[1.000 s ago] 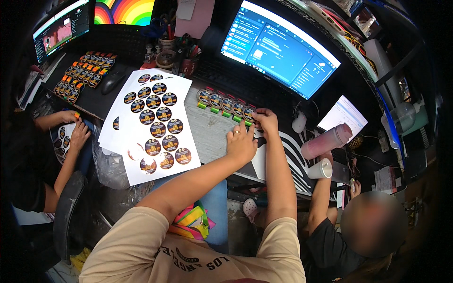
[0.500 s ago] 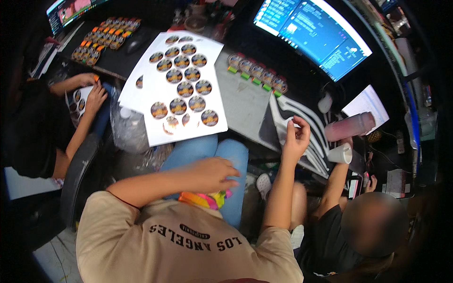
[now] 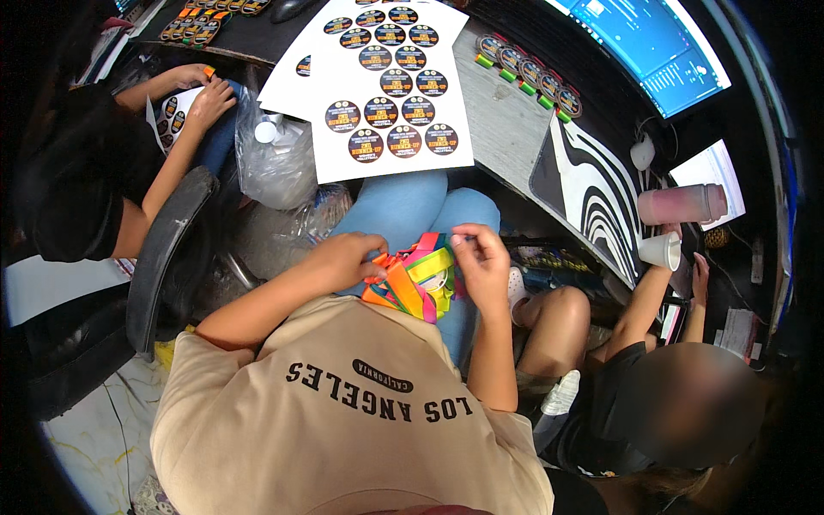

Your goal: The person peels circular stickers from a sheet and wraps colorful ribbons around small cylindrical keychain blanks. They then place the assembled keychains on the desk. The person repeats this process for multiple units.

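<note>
A bundle of bright ribbons in orange, yellow, green and pink lies in my lap, against my shirt, with a pale round piece partly showing among them. My left hand grips the bundle's left edge with curled fingers. At its upper right edge, my right hand pinches a ribbon between thumb and fingertips. Just beyond my knees, a white sheet of round dark stickers overhangs the desk edge; a few more sheets lie beneath it.
Medals with ribbons stand in a row on the grey desk, right of the sheets. A clear plastic bag hangs by my left knee. Co-workers sit on both sides; the left one's hands hold a sticker sheet. A white cup and pink tumbler are at right.
My right hand has come down from the raised position to the ribbons. My left hand has moved onto them too, and the bundle shows more fully. The view has tilted downward.
</note>
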### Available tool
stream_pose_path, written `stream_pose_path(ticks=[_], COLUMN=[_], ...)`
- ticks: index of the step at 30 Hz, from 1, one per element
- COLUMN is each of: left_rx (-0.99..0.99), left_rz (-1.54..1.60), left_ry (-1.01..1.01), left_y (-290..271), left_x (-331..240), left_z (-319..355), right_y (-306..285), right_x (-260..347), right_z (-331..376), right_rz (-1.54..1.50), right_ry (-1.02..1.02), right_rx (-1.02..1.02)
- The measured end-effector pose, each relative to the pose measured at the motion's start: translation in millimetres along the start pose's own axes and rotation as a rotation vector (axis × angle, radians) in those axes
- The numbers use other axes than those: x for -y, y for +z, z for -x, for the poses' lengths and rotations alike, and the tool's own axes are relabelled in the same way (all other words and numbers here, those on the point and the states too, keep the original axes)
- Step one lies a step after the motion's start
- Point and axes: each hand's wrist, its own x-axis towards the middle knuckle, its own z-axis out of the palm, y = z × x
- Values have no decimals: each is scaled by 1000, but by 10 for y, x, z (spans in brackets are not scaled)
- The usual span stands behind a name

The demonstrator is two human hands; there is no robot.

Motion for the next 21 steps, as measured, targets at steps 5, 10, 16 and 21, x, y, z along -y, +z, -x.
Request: stream_pose_path(ticks=[5,10,16,21], left_rx=[-94,-337,-316,-238], left_rz=[19,-69,-228,-92], left_ry=[87,172,258,249], left_y=[41,143,389,374], left_x=[30,-63,-259,-291], left_z=[-36,-7,-97,-176], right_y=[35,-42,79,90], right_x=[125,165,77,73], right_z=[5,117,320,395], right_rz=[208,673,753,600], right_ry=[38,44,213,207], right_rx=[270,297,168,90])
